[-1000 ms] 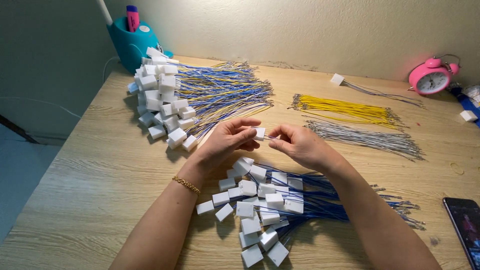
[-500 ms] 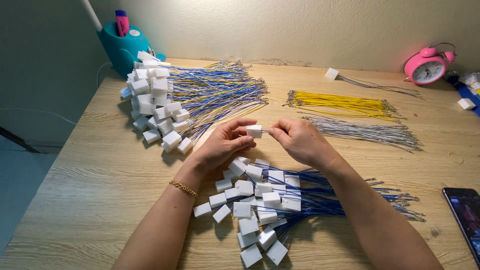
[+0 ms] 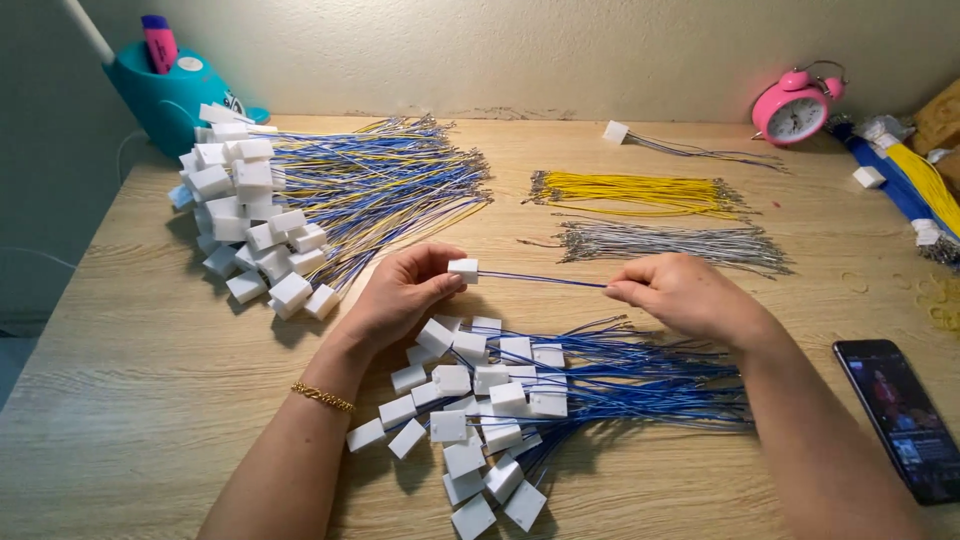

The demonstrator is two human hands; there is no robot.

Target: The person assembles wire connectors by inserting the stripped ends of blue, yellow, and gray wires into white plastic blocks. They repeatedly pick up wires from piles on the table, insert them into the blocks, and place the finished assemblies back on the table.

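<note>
The left hand (image 3: 400, 295) pinches a small white connector block (image 3: 463, 269) between thumb and fingertips, while the right hand (image 3: 680, 295) pinches the far end of its blue wires (image 3: 540, 279), drawn taut between the two hands above the table (image 3: 120, 380). Just below both hands lies a heap of blue-wired white connectors (image 3: 500, 410). Beyond the left hand sits a bigger pile of connectors with blue and yellow wires (image 3: 300, 215). Beyond the right hand lie a grey wire bundle (image 3: 665, 243) and a yellow wire bundle (image 3: 635, 192). A phone (image 3: 900, 410) lies to the right of the right forearm.
</note>
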